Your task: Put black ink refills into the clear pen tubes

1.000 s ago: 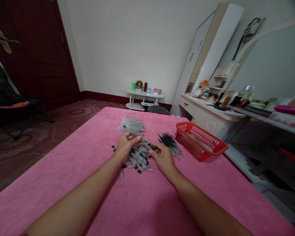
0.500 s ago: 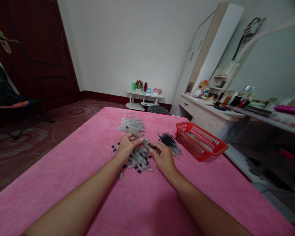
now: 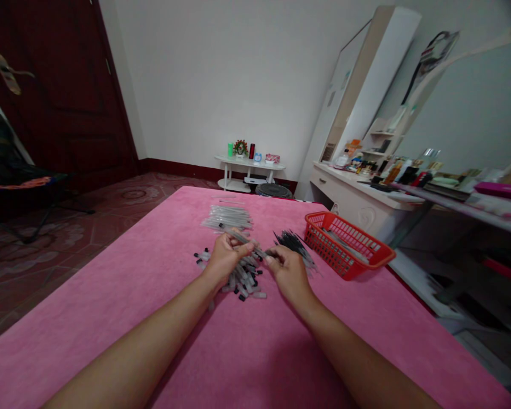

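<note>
My left hand [image 3: 226, 255] is closed around a slim clear pen barrel [image 3: 239, 236], which slants down to the right. My right hand [image 3: 287, 270] pinches the pen's dark lower end, close to the left fingertips; the fingers partly hide that end. Beneath both hands lies a loose pile of translucent pen caps [image 3: 243, 281] with black clips. Beyond my left hand is a row of clear pen barrels [image 3: 227, 216]. A bunch of black pen refills [image 3: 293, 245] rests just past my right hand.
A red plastic basket [image 3: 344, 267] with some thin sticks inside stands at the right of the pink cloth-covered table [image 3: 132, 295]. A white dressing table [image 3: 357, 196] crowded with bottles is farther right. A small white stand [image 3: 221, 159] stands against the back wall.
My hands have shifted slightly to the right with the pen. The fingers of my right hand are still at its lower end. The piles look much the same.
</note>
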`<state>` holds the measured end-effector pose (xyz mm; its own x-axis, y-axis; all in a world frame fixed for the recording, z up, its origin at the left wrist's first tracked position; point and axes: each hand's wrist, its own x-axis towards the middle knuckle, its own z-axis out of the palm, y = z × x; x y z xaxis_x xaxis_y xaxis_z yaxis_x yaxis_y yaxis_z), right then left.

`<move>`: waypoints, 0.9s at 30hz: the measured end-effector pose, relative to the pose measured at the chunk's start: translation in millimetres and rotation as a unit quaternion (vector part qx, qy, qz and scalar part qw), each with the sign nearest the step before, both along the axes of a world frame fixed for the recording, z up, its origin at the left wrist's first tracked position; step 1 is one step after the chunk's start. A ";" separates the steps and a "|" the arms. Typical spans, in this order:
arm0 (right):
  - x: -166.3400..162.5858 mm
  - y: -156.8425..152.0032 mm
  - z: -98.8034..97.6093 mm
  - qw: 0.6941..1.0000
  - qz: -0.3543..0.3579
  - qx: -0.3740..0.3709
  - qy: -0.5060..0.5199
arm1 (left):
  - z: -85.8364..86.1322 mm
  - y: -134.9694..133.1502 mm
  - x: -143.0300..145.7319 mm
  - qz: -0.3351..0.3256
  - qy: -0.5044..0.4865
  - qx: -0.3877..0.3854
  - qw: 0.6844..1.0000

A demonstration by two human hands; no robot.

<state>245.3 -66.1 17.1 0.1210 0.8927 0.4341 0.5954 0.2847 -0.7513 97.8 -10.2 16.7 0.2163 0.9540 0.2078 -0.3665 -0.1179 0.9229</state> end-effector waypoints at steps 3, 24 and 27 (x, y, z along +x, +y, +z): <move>3.7 4.0 4.5 0.997 0.040 -0.039 0.046 | 1.1 -0.2 -1.9 -0.017 -0.007 0.014 1.000; 107.3 1.1 74.8 0.918 -0.339 0.023 -0.203 | -16.3 63.8 -59.5 0.192 0.214 0.136 0.948; 140.7 -4.0 79.1 0.855 -0.427 -0.086 -0.282 | -29.8 79.0 -84.7 0.243 0.291 0.127 0.916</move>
